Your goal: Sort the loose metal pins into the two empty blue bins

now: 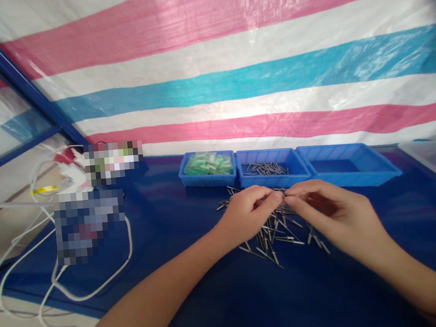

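A loose pile of blind rivets (272, 232), thin metal pins with thicker sleeves, lies scattered on the blue tabletop. Above the pile my left hand (245, 212) is closed in a pinch of thumb and forefinger. My right hand (334, 212) meets it from the right, its thumb and fingertips also pinched. Between the touching fingertips a small dark piece shows, too hidden to name. Just behind the hands, a blue bin (273, 180) holds more rivets (264, 169).
Left of that bin, another blue bin (207, 179) holds green-and-clear small packets (210, 163). A third blue bin (356, 175) and a clear plastic container (435, 160) stand to the right. White cables (129, 242) loop across the left side. Striped sheeting (234, 88) hangs behind.
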`<action>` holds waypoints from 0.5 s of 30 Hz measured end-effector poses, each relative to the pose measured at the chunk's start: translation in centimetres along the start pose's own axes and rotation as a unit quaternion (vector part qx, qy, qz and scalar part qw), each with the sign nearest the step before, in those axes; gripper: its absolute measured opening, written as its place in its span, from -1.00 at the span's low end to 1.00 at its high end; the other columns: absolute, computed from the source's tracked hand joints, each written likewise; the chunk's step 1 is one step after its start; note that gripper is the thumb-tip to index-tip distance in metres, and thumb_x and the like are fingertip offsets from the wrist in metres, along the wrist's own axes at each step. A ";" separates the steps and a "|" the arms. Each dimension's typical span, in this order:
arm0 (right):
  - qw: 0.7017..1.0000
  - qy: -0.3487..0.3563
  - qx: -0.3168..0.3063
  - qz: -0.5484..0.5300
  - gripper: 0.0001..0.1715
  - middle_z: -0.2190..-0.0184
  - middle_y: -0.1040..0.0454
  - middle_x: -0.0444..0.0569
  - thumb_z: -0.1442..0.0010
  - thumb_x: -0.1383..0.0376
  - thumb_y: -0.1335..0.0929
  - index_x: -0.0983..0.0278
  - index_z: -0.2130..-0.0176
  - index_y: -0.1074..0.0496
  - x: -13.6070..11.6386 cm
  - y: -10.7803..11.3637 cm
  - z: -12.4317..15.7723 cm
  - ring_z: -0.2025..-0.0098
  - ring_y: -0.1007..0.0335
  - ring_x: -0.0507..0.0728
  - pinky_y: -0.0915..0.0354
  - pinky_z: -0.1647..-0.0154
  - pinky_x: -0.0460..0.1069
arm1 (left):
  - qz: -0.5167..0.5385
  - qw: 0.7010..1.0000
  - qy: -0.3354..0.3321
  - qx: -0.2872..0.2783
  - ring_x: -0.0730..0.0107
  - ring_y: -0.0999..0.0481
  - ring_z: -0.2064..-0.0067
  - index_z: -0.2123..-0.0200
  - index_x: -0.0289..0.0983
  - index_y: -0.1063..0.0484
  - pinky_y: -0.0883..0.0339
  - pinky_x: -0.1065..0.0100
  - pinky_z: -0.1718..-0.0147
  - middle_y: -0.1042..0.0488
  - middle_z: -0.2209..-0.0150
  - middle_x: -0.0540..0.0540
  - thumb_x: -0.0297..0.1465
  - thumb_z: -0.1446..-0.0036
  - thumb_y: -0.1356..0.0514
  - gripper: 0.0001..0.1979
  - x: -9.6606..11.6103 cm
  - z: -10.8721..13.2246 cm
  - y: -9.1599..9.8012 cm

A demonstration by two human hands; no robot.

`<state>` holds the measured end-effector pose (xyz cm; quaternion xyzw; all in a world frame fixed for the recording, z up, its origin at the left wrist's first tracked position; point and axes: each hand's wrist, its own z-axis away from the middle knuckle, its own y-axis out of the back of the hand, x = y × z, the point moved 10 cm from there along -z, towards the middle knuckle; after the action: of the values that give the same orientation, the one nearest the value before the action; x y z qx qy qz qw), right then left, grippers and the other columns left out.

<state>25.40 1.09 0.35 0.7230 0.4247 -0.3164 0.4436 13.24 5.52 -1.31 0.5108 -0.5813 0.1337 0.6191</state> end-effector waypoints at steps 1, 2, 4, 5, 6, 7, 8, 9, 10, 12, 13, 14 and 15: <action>1.000 0.004 0.011 0.010 -0.88 0.34 -0.52 -0.07 -0.12 0.20 -0.41 0.15 0.28 -0.48 -0.1 0.2 -0.4 0.37 -0.44 0.11 -0.42 0.34 0.00 | 0.004 1.000 0.002 0.006 0.49 -0.37 0.36 0.24 -0.31 -0.50 -0.23 0.47 0.37 -0.44 0.36 -0.03 -0.22 -0.27 -0.03 -0.67 0.0 0.0 0.2; 0.999 0.006 0.024 0.022 -0.88 0.34 -0.52 -0.07 -0.13 0.18 -0.40 0.15 0.29 -0.48 -0.2 0.5 -0.9 0.37 -0.44 0.11 -0.41 0.35 0.00 | 0.011 1.000 0.007 0.015 0.48 -0.38 0.34 0.18 -0.30 -0.49 -0.24 0.47 0.35 -0.46 0.31 -0.04 -0.22 -0.27 -0.04 -0.68 -0.1 -0.1 0.4; 0.997 0.009 0.052 0.053 -0.85 0.34 -0.52 -0.06 -0.13 0.15 -0.40 0.16 0.30 -0.48 -0.1 1.2 -2.3 0.37 -0.43 0.11 -0.38 0.39 -0.01 | 0.022 0.999 0.029 0.033 0.51 -0.37 0.38 0.06 -0.29 -0.44 -0.25 0.47 0.37 -0.47 0.24 -0.06 -0.22 -0.26 -0.05 -0.66 -0.6 -0.1 1.0; 0.995 0.011 0.064 0.077 -0.83 0.34 -0.53 -0.05 -0.13 0.13 -0.39 0.16 0.30 -0.48 0.0 1.6 -3.2 0.37 -0.42 0.12 -0.36 0.42 -0.01 | 0.024 0.998 0.042 0.038 0.53 -0.35 0.42 0.03 -0.29 -0.42 -0.24 0.47 0.40 -0.47 0.24 -0.06 -0.21 -0.26 -0.05 -0.65 -0.9 -0.1 1.3; 0.992 0.016 0.072 0.103 -0.81 0.34 -0.53 -0.05 -0.13 0.11 -0.39 0.16 0.31 -0.48 0.1 1.8 -4.1 0.38 -0.42 0.12 -0.35 0.43 -0.01 | 0.022 0.998 0.050 0.039 0.55 -0.32 0.46 0.03 -0.29 -0.42 -0.23 0.47 0.43 -0.47 0.26 -0.06 -0.21 -0.26 -0.05 -0.64 -1.1 -0.1 1.5; 0.988 0.024 0.078 0.132 -0.80 0.34 -0.54 -0.05 -0.14 0.10 -0.38 0.17 0.31 -0.48 0.3 2.0 -5.1 0.38 -0.42 0.13 -0.34 0.43 0.00 | 0.016 0.998 0.053 0.036 0.56 -0.30 0.48 0.04 -0.29 -0.42 -0.22 0.48 0.44 -0.47 0.28 -0.05 -0.20 -0.26 -0.04 -0.65 -1.2 -0.1 1.7; 0.982 0.035 0.086 0.164 -0.79 0.35 -0.54 -0.05 -0.14 0.10 -0.37 0.17 0.30 -0.49 0.4 2.1 -6.0 0.38 -0.43 0.13 -0.33 0.41 0.00 | 0.010 0.998 0.049 0.030 0.56 -0.30 0.48 0.06 -0.29 -0.43 -0.22 0.48 0.45 -0.47 0.30 -0.05 -0.21 -0.26 -0.04 -0.65 -1.2 -0.1 1.8; 0.975 0.044 0.091 0.197 -0.78 0.37 -0.54 -0.06 -0.15 0.10 -0.36 0.18 0.30 -0.49 0.6 2.2 -6.8 0.40 -0.42 0.12 -0.32 0.39 0.01 | 0.003 0.999 0.042 0.023 0.55 -0.32 0.47 0.09 -0.29 -0.45 -0.23 0.48 0.44 -0.48 0.31 -0.06 -0.21 -0.26 -0.04 -0.66 -1.1 0.0 1.9; 0.968 0.055 0.088 0.230 -0.77 0.39 -0.54 -0.06 -0.14 0.11 -0.37 0.20 0.28 -0.49 0.7 2.1 -7.6 0.43 -0.41 0.12 -0.30 0.39 0.01 | -0.006 0.999 0.034 0.016 0.53 -0.34 0.45 0.12 -0.30 -0.46 -0.24 0.49 0.43 -0.49 0.32 -0.06 -0.22 -0.25 -0.04 -0.68 -1.0 0.0 1.9; 0.953 0.075 0.071 0.285 -0.71 0.38 -0.53 -0.04 -0.13 0.12 -0.38 0.23 0.19 -0.48 1.0 1.6 -8.5 0.48 -0.36 0.10 -0.27 0.40 0.02 | -0.024 0.999 0.022 0.008 0.50 -0.38 0.42 0.16 -0.30 -0.48 -0.25 0.48 0.42 -0.50 0.31 -0.07 -0.26 -0.24 -0.06 -0.72 -1.0 0.1 2.1; 0.947 0.084 0.065 0.303 -0.67 0.37 -0.53 -0.03 -0.13 0.12 -0.38 0.24 0.14 -0.47 1.0 1.4 -8.7 0.50 -0.33 0.09 -0.26 0.41 0.02 | -0.033 0.999 0.018 0.008 0.49 -0.39 0.41 0.17 -0.29 -0.48 -0.26 0.48 0.41 -0.51 0.31 -0.07 -0.28 -0.23 -0.07 -0.73 -1.0 0.1 2.2; 0.943 0.091 0.061 0.315 -0.65 0.35 -0.53 -0.03 -0.14 0.13 -0.37 0.24 0.11 -0.46 0.8 1.3 -8.5 0.51 -0.31 0.09 -0.25 0.41 0.01 | -0.040 0.999 0.014 0.010 0.48 -0.40 0.40 0.17 -0.29 -0.48 -0.27 0.48 0.41 -0.51 0.30 -0.07 -0.30 -0.23 -0.08 -0.74 -1.0 0.0 2.3; 0.940 0.095 0.060 0.321 -0.65 0.34 -0.52 -0.02 -0.15 0.14 -0.36 0.25 0.09 -0.45 0.6 1.2 -8.1 0.51 -0.30 0.08 -0.25 0.41 0.01 | -0.046 0.999 0.009 0.013 0.48 -0.41 0.40 0.16 -0.29 -0.48 -0.27 0.47 0.40 -0.52 0.29 -0.08 -0.31 -0.22 -0.08 -0.75 -1.0 0.0 2.4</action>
<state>27.42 8.36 3.60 0.8731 0.1909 -0.1122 0.4344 11.09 7.03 -1.02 0.5437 -0.5494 0.1169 0.6236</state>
